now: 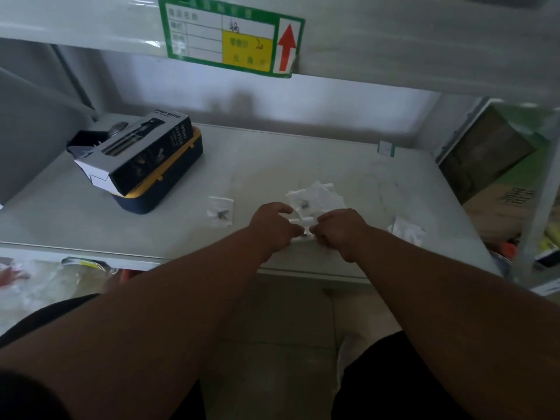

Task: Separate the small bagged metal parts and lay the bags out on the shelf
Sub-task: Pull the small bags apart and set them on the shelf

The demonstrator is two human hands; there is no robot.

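Observation:
On the grey shelf (303, 153) a heap of small clear bags (318, 197) with dark metal parts lies just beyond my hands. My left hand (272, 224) and my right hand (341, 227) meet near the shelf's front edge. Both pinch one small clear bag (304, 221) between them, the fingers curled on its two ends. One separate bag with dark parts (220, 211) lies flat to the left of my left hand. Another clear bag (406, 230) lies to the right of my right hand.
A black product box (136, 153) rests on a dark blue case with a yellow rim (169, 183) at the shelf's left. A green label (233, 34) hangs on the shelf above. Cardboard boxes (491, 165) stand at the right; packets fill the lower shelf at left (45, 280).

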